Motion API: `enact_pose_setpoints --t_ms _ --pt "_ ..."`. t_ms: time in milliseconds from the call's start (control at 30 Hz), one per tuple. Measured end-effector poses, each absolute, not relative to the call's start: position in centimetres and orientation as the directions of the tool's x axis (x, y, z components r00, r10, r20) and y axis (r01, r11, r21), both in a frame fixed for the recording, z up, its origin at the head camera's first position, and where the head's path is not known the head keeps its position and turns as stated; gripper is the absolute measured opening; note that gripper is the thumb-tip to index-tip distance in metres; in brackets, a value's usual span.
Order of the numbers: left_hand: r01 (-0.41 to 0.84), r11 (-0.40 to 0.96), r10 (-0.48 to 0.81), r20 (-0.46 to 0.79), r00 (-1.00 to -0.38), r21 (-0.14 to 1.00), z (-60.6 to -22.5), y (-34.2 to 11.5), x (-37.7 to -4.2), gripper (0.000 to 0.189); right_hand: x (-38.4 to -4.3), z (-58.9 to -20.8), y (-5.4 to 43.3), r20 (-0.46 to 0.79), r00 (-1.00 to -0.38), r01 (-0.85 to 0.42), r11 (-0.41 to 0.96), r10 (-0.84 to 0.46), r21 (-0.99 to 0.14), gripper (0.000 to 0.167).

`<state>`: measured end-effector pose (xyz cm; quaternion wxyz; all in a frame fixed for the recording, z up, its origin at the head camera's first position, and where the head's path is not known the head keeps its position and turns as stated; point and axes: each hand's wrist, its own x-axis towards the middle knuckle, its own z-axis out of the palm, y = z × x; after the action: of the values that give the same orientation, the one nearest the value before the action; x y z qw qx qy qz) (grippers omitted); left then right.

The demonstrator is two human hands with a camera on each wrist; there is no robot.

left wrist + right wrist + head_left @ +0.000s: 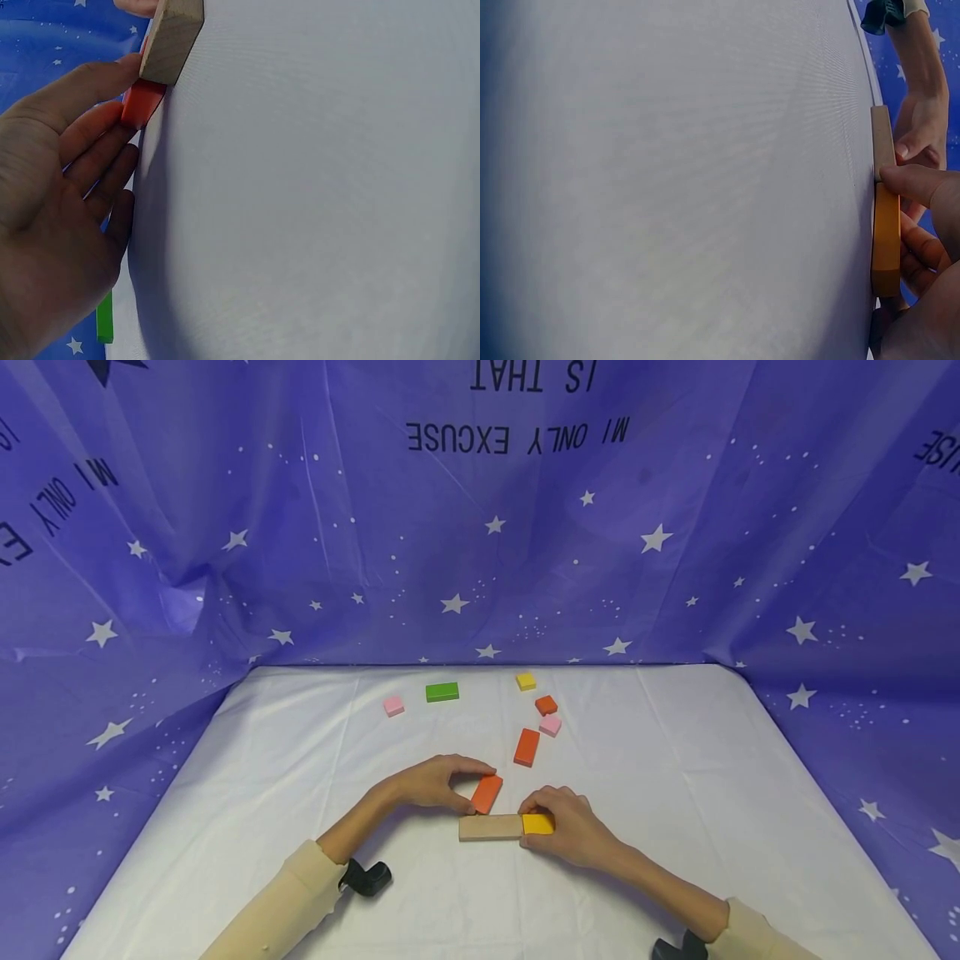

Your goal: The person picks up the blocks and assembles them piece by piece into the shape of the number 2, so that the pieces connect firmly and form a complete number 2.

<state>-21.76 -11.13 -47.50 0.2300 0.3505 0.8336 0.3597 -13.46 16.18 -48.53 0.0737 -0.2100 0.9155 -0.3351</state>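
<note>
An orange-red block lies at a slant in the head view, its near end at the back edge of a plain wooden block. My left hand pinches the orange-red block, thumb at its near end and a fingertip at its far end. A yellow block sits end to end with the wooden one. My right hand grips it between thumb and fingers, the thumb along its near side. In the right wrist view, the thumb tip lies by the joint between the yellow block and the wooden block.
Farther back on the white-covered table lie a second orange-red block, a pink block, a small orange-red block and a small yellow block. A green block and another pink block lie back left.
</note>
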Motion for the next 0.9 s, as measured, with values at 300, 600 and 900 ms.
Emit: enact_pose_setpoints --t_ms 300,600,900 --pt "0.437 0.489 0.751 -0.109 -0.652 0.754 -47.76 -11.10 -21.68 0.060 -13.30 -48.39 16.17 0.013 -0.900 -0.337 0.679 -0.435 -0.652 0.026" --pt "0.439 0.487 0.745 -0.096 -0.660 0.755 -47.84 -11.10 -21.56 0.060 -13.35 -48.51 16.32 0.023 -0.900 -0.347 0.682 -0.436 -0.643 0.026" --pt "0.444 0.488 0.742 -0.088 -0.665 0.752 -47.71 -11.08 -21.44 0.060 -13.42 -48.62 16.26 0.026 -0.897 -0.353 0.681 -0.441 -0.642 0.025"
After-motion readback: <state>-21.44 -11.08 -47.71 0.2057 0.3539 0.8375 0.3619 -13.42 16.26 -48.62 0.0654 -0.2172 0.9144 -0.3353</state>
